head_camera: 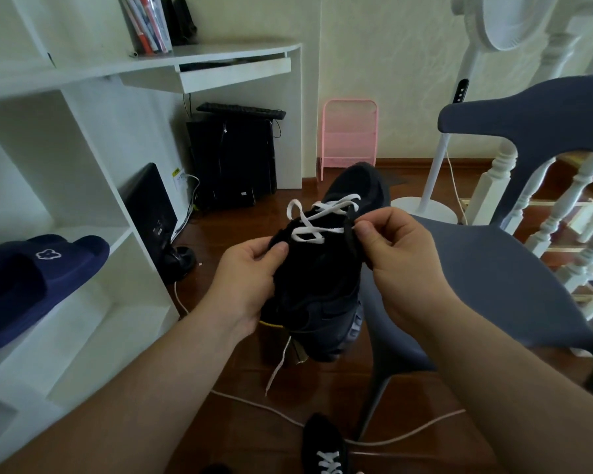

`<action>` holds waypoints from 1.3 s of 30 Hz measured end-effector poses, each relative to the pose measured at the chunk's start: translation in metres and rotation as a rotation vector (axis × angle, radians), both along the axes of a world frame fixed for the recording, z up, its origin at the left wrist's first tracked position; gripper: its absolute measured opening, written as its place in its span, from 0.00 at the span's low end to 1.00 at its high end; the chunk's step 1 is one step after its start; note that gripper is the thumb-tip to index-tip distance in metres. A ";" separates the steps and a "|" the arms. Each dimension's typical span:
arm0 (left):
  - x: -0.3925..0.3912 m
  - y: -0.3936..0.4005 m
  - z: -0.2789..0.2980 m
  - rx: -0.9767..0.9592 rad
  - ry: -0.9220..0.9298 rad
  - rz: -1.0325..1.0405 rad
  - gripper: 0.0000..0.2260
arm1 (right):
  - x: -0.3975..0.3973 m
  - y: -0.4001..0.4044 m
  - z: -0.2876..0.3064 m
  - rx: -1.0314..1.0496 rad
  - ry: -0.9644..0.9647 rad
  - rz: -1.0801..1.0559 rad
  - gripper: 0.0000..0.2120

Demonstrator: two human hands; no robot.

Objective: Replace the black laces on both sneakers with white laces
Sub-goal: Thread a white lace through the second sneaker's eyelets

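Room: dark wooden floor (pixel 240 367), pale walls, white shelving (pixel 93 186) on the left with a desk (pixel 220 53) beyond it.
Sneaker in hand: a black sneaker (pixel 326 268) is held up in mid-air at the centre of the view, toe pointing away, above the floor and just beside the chair seat.
White lace: a white lace (pixel 319 217) crosses the upper eyelets in loose loops; one free end (pixel 277 367) hangs down below the heel.
Left hand: the left hand (pixel 247 278) grips the sneaker's left side, thumb curled over the top edge.
Right hand: the right hand (pixel 397 254) pinches at the lace area on the sneaker's right side, thumb and forefinger pressed together; whether they hold the lace or the fabric cannot be told.
Second sneaker: another black sneaker (pixel 322 446) sits on the floor at the bottom edge, white laces crossed on it.
Chair: a grey-blue chair (pixel 514 268) stands on the right.
Shelf: a navy slipper (pixel 38 275) lies on a low shelf at the left.
Background: a pink folding stool (pixel 350 135) leans against the far wall, a white fan (pixel 507 22) to its right.
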State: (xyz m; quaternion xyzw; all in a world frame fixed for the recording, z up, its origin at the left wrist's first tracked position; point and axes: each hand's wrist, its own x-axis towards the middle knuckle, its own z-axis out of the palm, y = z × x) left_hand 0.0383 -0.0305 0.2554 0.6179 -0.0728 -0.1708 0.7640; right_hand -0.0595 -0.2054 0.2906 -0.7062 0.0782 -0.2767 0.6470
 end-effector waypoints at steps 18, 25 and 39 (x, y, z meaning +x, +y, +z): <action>0.017 0.007 -0.001 -0.007 0.075 0.028 0.10 | -0.002 -0.053 0.010 -0.604 0.288 0.002 0.06; 0.040 0.024 -0.006 0.078 -0.001 0.243 0.06 | -0.001 -0.083 0.003 -0.781 0.497 -0.190 0.05; 0.041 0.033 0.000 0.206 -0.089 0.185 0.04 | -0.011 -0.085 0.019 -0.632 0.230 -0.482 0.04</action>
